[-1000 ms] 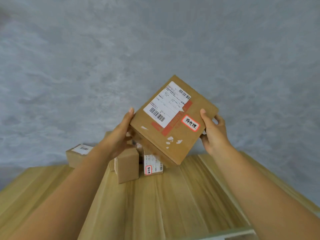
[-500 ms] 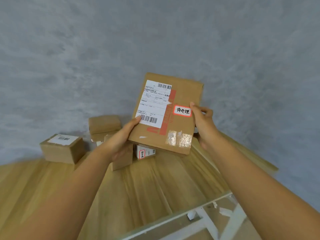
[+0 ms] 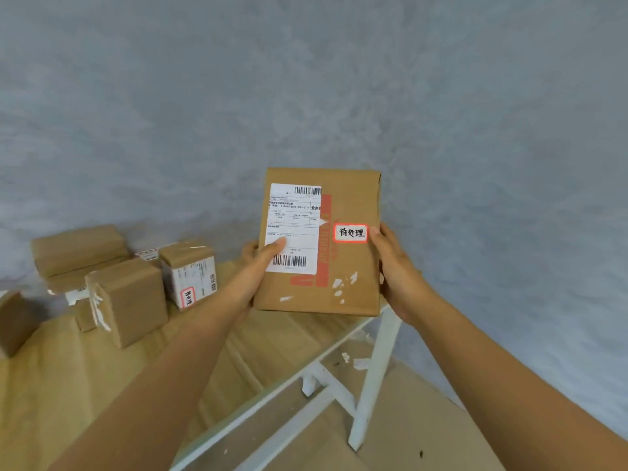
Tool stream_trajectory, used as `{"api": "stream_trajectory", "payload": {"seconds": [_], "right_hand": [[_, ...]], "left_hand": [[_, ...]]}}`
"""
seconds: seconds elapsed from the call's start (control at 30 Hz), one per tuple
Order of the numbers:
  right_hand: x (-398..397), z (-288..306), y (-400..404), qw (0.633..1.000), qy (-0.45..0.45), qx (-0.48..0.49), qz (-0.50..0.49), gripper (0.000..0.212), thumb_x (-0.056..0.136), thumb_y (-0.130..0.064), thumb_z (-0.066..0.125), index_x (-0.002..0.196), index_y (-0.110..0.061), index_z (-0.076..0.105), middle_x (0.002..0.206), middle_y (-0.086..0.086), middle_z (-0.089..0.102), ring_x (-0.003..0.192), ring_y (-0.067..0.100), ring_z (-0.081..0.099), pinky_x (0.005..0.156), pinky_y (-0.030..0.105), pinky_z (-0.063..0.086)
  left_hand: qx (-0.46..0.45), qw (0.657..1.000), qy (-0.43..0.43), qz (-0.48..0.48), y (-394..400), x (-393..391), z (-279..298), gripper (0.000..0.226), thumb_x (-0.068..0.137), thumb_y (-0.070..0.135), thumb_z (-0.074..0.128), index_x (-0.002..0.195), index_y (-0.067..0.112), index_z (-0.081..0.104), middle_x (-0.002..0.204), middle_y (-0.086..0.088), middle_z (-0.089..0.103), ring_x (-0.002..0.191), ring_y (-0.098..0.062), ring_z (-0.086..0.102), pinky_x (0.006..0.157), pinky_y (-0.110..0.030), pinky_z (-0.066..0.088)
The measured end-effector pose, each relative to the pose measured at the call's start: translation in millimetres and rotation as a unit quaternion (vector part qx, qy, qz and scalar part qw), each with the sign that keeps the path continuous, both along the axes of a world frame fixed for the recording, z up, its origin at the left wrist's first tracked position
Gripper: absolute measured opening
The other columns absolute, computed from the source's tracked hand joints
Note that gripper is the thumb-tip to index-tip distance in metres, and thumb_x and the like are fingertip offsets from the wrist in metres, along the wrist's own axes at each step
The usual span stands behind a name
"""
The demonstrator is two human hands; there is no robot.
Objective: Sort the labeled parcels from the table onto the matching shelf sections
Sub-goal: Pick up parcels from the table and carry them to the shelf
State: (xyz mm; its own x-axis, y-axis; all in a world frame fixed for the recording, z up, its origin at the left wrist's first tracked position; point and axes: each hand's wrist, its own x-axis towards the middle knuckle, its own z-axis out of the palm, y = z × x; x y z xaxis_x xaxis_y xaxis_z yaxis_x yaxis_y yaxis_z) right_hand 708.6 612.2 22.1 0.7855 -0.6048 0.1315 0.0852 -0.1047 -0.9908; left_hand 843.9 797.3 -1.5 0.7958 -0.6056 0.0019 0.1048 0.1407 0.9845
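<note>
Both hands hold one flat brown parcel [image 3: 343, 266] upright above the far right part of the wooden table [image 3: 68, 385], its face turned toward the camera. Left hand [image 3: 253, 266] grips the parcel's left edge: thumb lies across the white shipping label [image 3: 294, 229] just above the lower barcode, other fingers wrap behind the box with only their tips showing past the edge. Right hand [image 3: 390, 263] grips the right edge: thumb tip touches the front face just beside the small red-bordered sticker [image 3: 351, 233] with handwritten characters; its remaining fingers are hidden behind the parcel. Red printed tape runs down the face between label and sticker; torn white scraps of tape sit near the lower right corner. Top edge of the parcel is folded over and slightly crumpled at the right. On the far left of the table stands a cluster of smaller boxes [image 3: 125, 300], touching or just beside one another; one of them [image 3: 190, 271] shows a white label and a red-bordered sticker on its near side. Another box [image 3: 17, 321] is cut off at the left edge. A white table frame [image 3: 373, 379] shows below the tabletop's right edge. Grey mottled wall [image 3: 306, 96] behind.
</note>
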Motion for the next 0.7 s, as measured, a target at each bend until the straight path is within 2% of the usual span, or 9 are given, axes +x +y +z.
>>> {"api": "stream_trajectory", "payload": {"seconds": [0.07, 0.1, 0.23, 0.27, 0.4, 0.53, 0.57, 0.63, 0.7], "right_hand": [[-28, -4, -9, 0.999, 0.01, 0.008, -0.035, 0.056, 0.097, -0.057, 0.049, 0.148, -0.04, 0.035, 0.126, -0.006, 0.068, 0.106, 0.018, 0.07, 0.095, 0.048, 0.056], [-44, -6, -14, 0.998, 0.015, 0.016, -0.056, 0.055, 0.098, -0.055, 0.048, 0.148, -0.039, 0.035, 0.129, -0.004, 0.066, 0.108, 0.019, 0.069, 0.095, 0.048, 0.056], [-133, -20, -41, 0.991, 0.032, 0.035, -0.125, 0.051, 0.099, -0.055, 0.045, 0.147, -0.04, 0.036, 0.121, -0.007, 0.068, 0.097, 0.012, 0.071, 0.07, 0.032, 0.058], [-160, -22, -50, 0.988, 0.035, 0.038, -0.143, 0.051, 0.099, -0.055, 0.045, 0.147, -0.04, 0.036, 0.12, -0.007, 0.068, 0.097, 0.012, 0.071, 0.068, 0.031, 0.058], [-279, -27, -85, 0.978, 0.032, 0.038, -0.204, 0.052, 0.098, -0.057, 0.046, 0.146, -0.038, 0.04, 0.125, -0.005, 0.068, 0.104, 0.015, 0.071, 0.09, 0.039, 0.057], [-402, -29, -110, 0.96, 0.031, 0.021, -0.278, 0.044, 0.097, -0.06, 0.045, 0.136, -0.04, 0.05, 0.109, -0.016, 0.073, 0.094, 0.004, 0.072, 0.075, 0.024, 0.057], [-432, -29, -115, 0.956, 0.033, 0.02, -0.291, 0.044, 0.096, -0.062, 0.043, 0.134, -0.042, 0.051, 0.111, -0.016, 0.073, 0.095, 0.005, 0.072, 0.077, 0.026, 0.057], [-486, -28, -122, 0.949, 0.038, 0.026, -0.313, 0.051, 0.095, -0.068, 0.04, 0.138, -0.044, 0.048, 0.123, -0.009, 0.069, 0.106, 0.013, 0.069, 0.09, 0.039, 0.057], [-536, -26, -129, 0.938, 0.041, 0.044, -0.341, 0.059, 0.092, -0.072, 0.038, 0.144, -0.044, 0.042, 0.131, -0.005, 0.064, 0.114, 0.02, 0.065, 0.098, 0.051, 0.052]], "left_hand": [[0.01, 1.0, -0.018, -0.02, -20, -20, 0, 0.057, 0.091, 0.047, 0.063, 0.14, 0.024, 0.045, 0.114, 0.0, 0.074, 0.1, -0.02, 0.073, 0.089, -0.043, 0.057], [0.018, 0.999, -0.03, -0.04, -32, -32, -1, 0.057, 0.091, 0.048, 0.063, 0.14, 0.025, 0.046, 0.114, 0.001, 0.074, 0.1, -0.02, 0.073, 0.091, -0.044, 0.057], [0.03, 0.993, -0.054, -0.105, -83, -96, -15, 0.058, 0.091, 0.048, 0.064, 0.14, 0.024, 0.046, 0.117, 0.002, 0.073, 0.104, -0.021, 0.072, 0.099, -0.049, 0.052], [0.03, 0.991, -0.049, -0.122, -97, -116, -19, 0.058, 0.091, 0.047, 0.064, 0.141, 0.023, 0.046, 0.116, 0.001, 0.074, 0.103, -0.021, 0.072, 0.099, -0.049, 0.052], [0.047, 0.979, -0.038, -0.195, -157, -216, -26, 0.058, 0.091, 0.048, 0.063, 0.141, 0.026, 0.043, 0.113, 0.003, 0.075, 0.1, -0.018, 0.073, 0.097, -0.047, 0.054], [0.059, 0.964, -0.053, -0.253, -207, -325, -25, 0.068, 0.084, 0.059, 0.065, 0.14, 0.028, 0.042, 0.109, 0.009, 0.075, 0.095, -0.013, 0.074, 0.092, -0.041, 0.056], [0.058, 0.961, -0.059, -0.266, -218, -352, -25, 0.068, 0.085, 0.059, 0.064, 0.14, 0.028, 0.042, 0.108, 0.01, 0.075, 0.094, -0.011, 0.074, 0.089, -0.038, 0.057], [0.053, 0.953, -0.063, -0.292, -237, -403, -22, 0.06, 0.089, 0.056, 0.062, 0.139, 0.029, 0.042, 0.104, 0.013, 0.075, 0.091, -0.008, 0.074, 0.081, -0.033, 0.057], [0.053, 0.944, -0.063, -0.32, -256, -450, -19, 0.055, 0.091, 0.054, 0.06, 0.138, 0.03, 0.044, 0.105, 0.012, 0.075, 0.093, -0.01, 0.074, 0.085, -0.035, 0.057]]}}
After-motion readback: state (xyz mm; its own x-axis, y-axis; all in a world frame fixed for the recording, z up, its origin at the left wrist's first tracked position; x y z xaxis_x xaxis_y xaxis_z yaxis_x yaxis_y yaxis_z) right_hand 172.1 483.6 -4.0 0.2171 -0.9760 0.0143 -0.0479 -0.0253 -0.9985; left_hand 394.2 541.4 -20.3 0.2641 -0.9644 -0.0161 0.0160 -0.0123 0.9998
